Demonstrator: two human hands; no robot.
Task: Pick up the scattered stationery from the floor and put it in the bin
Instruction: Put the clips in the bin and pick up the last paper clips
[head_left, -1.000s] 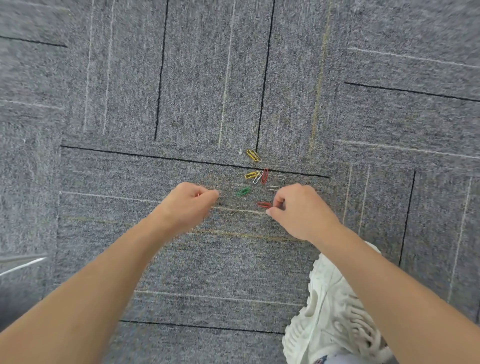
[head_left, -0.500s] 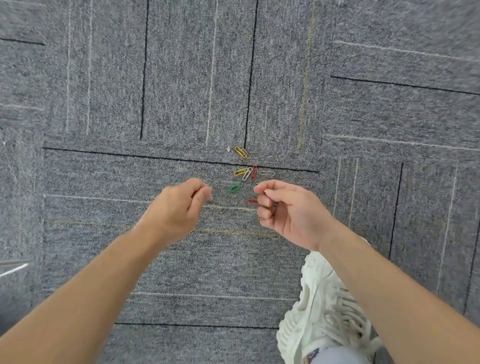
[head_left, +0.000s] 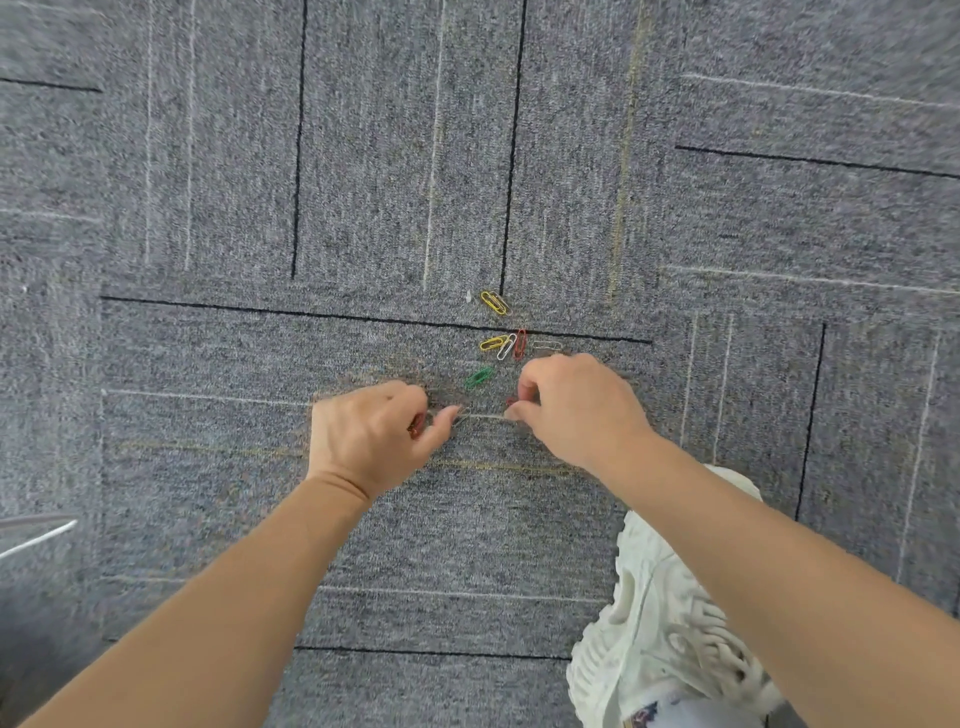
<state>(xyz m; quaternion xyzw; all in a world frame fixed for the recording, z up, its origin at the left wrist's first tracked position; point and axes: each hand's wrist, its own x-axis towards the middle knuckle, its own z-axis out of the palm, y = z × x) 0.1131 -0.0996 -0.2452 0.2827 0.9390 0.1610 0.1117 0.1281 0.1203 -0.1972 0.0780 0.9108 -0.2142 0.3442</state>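
**Hands closed in on the clip pile**

Since 0.5 s ago the right hand (head_left: 582, 410) has rolled knuckles-up and dropped to the carpet (head_left: 363, 208). The left hand (head_left: 369, 436) has slid in toward it, so the two are now near but not touching.

Clips are thin bent-wire loops, all lying flat:
- green clip (head_left: 479, 377), just beyond the gap btwn the hands
- yellow clip (head_left: 492, 343), white clip (head_left: 506, 346) and far red clip (head_left: 520, 344), bunched and touching at a tile seam
- grey clip (head_left: 547, 345), just right of that bunch
- 2nd yellow clip (head_left: 494, 303), farther out, w/ a tiny white speck beside it

R thumb and forefinger pinch at the near red clip (head_left: 511, 401). It's mostly covered, so can't tell if it's off the floor.

L fingers are curled round a red item (head_left: 415, 427). Only a sliver shows, prob a clip. The L thumb tip sits by a pale clip (head_left: 461, 417), which is hard to pick out vs a pale carpet line.

A white shoe (head_left: 660, 634) is cut off at the bottom edge. A metal edge (head_left: 36, 535) pokes in at far left; can't tell what it is.
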